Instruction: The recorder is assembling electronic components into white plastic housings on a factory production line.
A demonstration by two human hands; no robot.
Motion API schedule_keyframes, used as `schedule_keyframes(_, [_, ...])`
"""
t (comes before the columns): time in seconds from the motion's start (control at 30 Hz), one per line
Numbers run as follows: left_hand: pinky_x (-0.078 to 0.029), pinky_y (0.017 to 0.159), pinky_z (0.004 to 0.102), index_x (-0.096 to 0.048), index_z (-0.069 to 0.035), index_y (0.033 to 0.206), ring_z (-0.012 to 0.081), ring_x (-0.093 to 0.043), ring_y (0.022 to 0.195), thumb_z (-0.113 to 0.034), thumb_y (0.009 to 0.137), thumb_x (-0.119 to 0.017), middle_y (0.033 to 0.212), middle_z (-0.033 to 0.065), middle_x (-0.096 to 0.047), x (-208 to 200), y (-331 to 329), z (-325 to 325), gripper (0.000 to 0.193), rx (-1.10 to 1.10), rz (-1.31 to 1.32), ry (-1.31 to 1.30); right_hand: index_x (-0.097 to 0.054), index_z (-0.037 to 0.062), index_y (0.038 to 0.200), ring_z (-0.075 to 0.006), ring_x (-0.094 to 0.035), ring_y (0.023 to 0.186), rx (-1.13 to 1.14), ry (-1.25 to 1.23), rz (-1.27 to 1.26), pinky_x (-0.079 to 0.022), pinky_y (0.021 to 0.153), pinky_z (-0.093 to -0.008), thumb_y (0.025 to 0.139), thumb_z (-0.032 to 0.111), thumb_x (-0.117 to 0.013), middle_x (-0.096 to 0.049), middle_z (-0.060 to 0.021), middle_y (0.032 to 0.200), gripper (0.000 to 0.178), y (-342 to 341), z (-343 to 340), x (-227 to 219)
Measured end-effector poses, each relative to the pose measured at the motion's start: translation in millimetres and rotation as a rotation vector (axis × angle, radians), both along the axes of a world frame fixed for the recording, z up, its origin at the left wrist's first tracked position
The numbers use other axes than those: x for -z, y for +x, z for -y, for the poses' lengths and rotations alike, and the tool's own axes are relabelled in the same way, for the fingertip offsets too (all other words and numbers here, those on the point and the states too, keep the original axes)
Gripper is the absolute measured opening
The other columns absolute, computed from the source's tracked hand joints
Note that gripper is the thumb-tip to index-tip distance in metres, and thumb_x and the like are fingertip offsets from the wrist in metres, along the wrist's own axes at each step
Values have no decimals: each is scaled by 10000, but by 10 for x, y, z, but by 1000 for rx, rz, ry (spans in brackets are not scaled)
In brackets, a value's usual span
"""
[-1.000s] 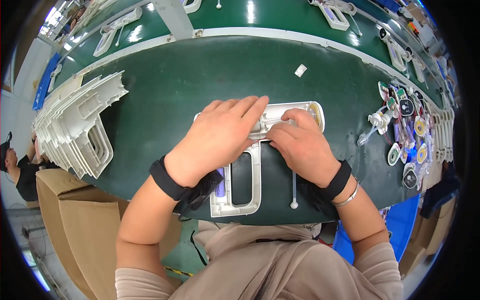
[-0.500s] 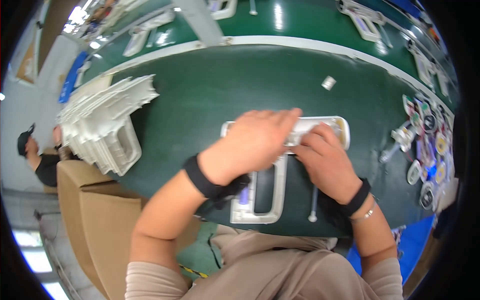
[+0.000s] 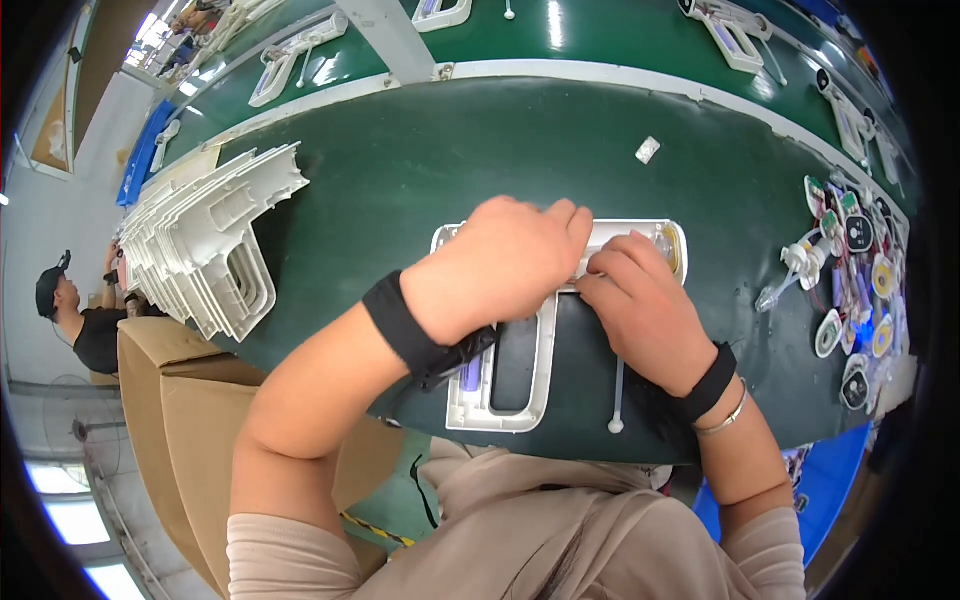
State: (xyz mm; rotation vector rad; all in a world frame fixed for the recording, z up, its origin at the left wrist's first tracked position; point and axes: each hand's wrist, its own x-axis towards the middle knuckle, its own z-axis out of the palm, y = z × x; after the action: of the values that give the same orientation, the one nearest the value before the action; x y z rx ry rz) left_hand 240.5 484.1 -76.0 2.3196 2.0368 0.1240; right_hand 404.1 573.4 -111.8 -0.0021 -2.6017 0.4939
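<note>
A white plastic housing half (image 3: 540,385), shaped like a handheld device with a looped handle, lies on the green work surface with its hollow side up. A purple cylinder (image 3: 471,374), apparently a battery cell, sits in its handle. My left hand (image 3: 505,262) is bent over the housing's upper body, closed on it, with its fingertips mostly hidden. My right hand (image 3: 645,310) is closed at the same body just to the right, thumb and curled fingers at the inner parts. A thin white rod with a round end (image 3: 616,400) runs out below my right hand.
Stacked white housing shells (image 3: 205,245) stand at the left, above a cardboard box (image 3: 205,440). Mixed electronic parts (image 3: 855,290) crowd the right edge. A small white piece (image 3: 648,150) lies farther back. Beyond a white rail, more devices (image 3: 725,35) lie on green. Another person (image 3: 95,340) is far left.
My hands stay at the housing; the fingers have shifted slightly, the left ones curling more. The whole view has shifted a little, so the housing appears slightly higher and farther left.
</note>
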Motion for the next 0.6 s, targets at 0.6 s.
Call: schedule_keyframes(0.6, [-320,991,515,-288,121,1312,481,-306,1263,-428,698,-734,1379,338,-260,152,1148,1253,937,-604,5,-11,-610,27,819,-249,-478,1029,35,48,-69,-349,990,-420,734,87,-531,-529,-91,901,131,-11,-84,129])
